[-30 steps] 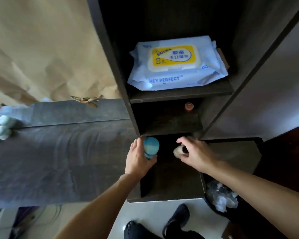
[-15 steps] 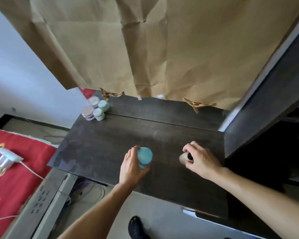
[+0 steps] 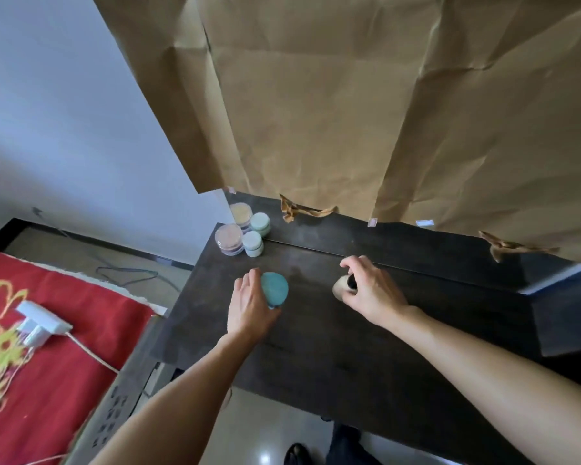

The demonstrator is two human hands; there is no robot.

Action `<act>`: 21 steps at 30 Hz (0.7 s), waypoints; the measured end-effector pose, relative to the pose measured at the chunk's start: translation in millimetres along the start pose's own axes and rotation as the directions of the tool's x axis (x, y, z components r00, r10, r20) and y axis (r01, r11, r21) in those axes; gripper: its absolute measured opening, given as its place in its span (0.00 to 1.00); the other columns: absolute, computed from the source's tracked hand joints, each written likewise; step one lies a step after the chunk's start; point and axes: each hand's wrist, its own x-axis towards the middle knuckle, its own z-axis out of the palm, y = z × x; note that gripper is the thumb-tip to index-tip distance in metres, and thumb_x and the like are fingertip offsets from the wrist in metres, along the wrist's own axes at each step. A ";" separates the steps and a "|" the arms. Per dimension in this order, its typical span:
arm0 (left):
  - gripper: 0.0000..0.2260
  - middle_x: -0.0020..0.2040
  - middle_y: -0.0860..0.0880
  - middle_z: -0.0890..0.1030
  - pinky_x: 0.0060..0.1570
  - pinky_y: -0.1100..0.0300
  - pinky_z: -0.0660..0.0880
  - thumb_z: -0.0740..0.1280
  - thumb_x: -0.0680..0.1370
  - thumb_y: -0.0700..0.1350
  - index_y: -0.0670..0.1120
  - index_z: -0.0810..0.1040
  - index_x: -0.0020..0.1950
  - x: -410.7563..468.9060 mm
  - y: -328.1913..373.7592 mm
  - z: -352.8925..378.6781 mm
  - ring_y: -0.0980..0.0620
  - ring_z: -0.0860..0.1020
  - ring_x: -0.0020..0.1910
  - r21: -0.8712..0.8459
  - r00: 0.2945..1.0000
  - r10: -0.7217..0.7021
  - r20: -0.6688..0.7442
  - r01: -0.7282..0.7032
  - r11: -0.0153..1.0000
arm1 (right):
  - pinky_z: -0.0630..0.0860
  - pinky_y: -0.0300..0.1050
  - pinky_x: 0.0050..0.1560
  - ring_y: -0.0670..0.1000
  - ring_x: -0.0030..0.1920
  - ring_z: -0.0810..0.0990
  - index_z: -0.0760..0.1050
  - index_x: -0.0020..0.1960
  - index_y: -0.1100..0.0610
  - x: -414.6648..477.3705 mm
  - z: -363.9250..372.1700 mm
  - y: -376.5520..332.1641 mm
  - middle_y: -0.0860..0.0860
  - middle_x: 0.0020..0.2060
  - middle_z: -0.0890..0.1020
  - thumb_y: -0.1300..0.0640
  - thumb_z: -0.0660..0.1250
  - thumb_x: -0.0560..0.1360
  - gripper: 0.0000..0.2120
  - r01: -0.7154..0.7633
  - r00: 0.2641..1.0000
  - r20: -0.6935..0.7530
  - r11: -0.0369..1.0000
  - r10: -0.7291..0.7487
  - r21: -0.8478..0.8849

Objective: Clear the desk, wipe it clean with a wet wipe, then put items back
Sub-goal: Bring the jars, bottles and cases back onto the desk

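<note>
Toe of a dark shoe at the bottom edge, on pale glossy floor. Two bare forearms reaching forward over the near edge of a dark wood-grain desk.

Over the desk's left-centre, left hand, grip curled round a round teal-lidded jar. Fingers wrapped along the jar's left and far side, thumb tucked under its near edge, teal lid turned to the camera and free of fingers. Jar base hidden by lid and hand; touching the desk or not, cannot tell.

Level with it and to the right, right hand, grip narrow, pinching a small beige bottle with a black cap. Bottle poking out of the grip's left side, beige body showing past thumb and forefinger, black cap mostly sunk between the fingers. Jar and bottle apart, bare desk between them.

Farther back, at the desk's far left corner, four small containers huddled together: two clear round pots with pink contents and two pale green jars. Along the back edge, torn brown tape scraps. Behind these, a creased sheet of brown kraft paper hanging down to the desk.

Off to the left and lower, red cloth with yellow embroidery carrying a white plug adapter with a pale cord. Grey wall beyond.
</note>
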 end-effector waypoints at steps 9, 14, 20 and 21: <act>0.34 0.65 0.45 0.73 0.61 0.50 0.71 0.75 0.69 0.51 0.46 0.62 0.68 100.8 -10.1 11.9 0.45 0.70 0.62 0.220 0.983 0.071 0.170 -0.108 0.969 | 0.73 0.47 0.40 0.60 0.46 0.79 0.68 0.62 0.54 94.2 48.7 -15.3 0.54 0.51 0.75 0.55 0.68 0.72 0.19 -0.016 1.000 -0.015 1.000 0.016 0.003; 0.28 0.59 0.45 0.74 0.56 0.51 0.72 0.74 0.68 0.50 0.44 0.65 0.62 147.1 -11.5 33.1 0.45 0.71 0.58 0.163 0.957 0.131 0.259 -0.177 0.971 | 0.69 0.45 0.35 0.61 0.43 0.80 0.71 0.57 0.55 127.7 77.3 -17.4 0.56 0.48 0.77 0.57 0.69 0.71 0.16 0.012 0.998 -0.056 1.000 -0.013 -0.007; 0.30 0.59 0.45 0.72 0.59 0.53 0.70 0.73 0.70 0.43 0.43 0.62 0.68 171.7 -19.8 45.3 0.45 0.71 0.59 0.160 0.929 0.166 0.332 -0.228 0.960 | 0.78 0.53 0.39 0.60 0.46 0.80 0.71 0.57 0.54 135.0 97.2 -18.9 0.55 0.49 0.78 0.57 0.70 0.71 0.16 -0.017 0.995 -0.100 1.000 0.017 0.009; 0.32 0.59 0.45 0.72 0.59 0.53 0.70 0.73 0.70 0.43 0.43 0.61 0.69 173.3 -21.7 46.3 0.45 0.71 0.60 0.156 0.921 0.179 0.345 -0.245 0.957 | 0.78 0.53 0.39 0.59 0.46 0.80 0.71 0.57 0.54 135.2 99.4 -19.5 0.55 0.49 0.77 0.57 0.70 0.71 0.16 -0.025 0.993 -0.111 0.999 0.027 0.019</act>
